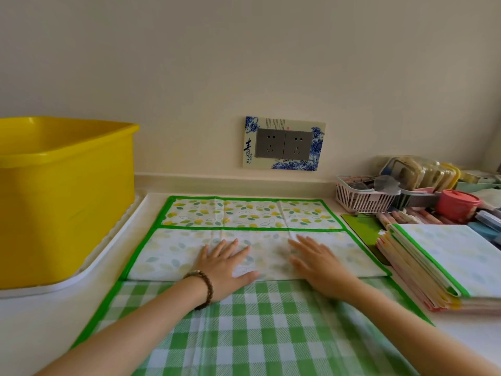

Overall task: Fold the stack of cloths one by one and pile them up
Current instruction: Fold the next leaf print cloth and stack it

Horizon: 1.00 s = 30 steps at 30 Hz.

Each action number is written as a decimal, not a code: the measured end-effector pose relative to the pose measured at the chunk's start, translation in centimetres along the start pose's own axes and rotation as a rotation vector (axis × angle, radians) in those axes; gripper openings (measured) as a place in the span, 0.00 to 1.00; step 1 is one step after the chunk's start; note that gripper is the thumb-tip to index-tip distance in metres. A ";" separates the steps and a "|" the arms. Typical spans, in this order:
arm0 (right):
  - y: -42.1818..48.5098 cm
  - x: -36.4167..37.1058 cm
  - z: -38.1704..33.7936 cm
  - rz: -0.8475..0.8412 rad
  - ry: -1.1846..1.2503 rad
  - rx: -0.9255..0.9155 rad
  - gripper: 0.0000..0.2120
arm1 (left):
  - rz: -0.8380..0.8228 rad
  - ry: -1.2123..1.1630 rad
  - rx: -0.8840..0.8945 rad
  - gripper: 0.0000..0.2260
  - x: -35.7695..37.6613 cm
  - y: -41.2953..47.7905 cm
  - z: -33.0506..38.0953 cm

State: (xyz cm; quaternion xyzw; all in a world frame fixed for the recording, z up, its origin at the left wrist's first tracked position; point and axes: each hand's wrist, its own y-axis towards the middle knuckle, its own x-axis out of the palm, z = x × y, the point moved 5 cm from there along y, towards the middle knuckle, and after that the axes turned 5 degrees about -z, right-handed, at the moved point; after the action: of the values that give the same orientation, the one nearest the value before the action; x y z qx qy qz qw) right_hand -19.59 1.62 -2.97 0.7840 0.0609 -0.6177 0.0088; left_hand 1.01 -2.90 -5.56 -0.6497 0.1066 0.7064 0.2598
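Note:
A green-bordered cloth with a lemon-leaf print [249,213] lies spread on the counter, its near part folded over so the pale reverse side shows. Under it, nearer to me, lies a green-and-white checked cloth [257,329]. My left hand [225,264], with a bead bracelet on the wrist, rests flat on the folded flap, fingers spread. My right hand [317,264] lies flat on the same flap just to the right. Neither hand grips anything. A pile of folded cloths [444,264] sits at the right.
A big yellow plastic tub [62,191] stands on a white tray [89,272] at the left. A pink basket [363,196], a red lidded cup [458,204], containers and a green board [363,226] crowd the back right. A wall socket [283,143] is behind.

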 end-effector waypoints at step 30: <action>0.1 2.3 -2.7 -0.080 -0.053 -0.098 0.35 | -0.034 -0.095 -0.151 0.28 -1.2 -5.7 -8.2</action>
State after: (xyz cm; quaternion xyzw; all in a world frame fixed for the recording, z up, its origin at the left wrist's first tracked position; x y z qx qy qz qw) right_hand -16.39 2.01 -4.58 0.7628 0.1222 -0.6346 0.0241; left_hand 10.99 -2.36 -4.41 -0.6348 0.0294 0.7380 0.2271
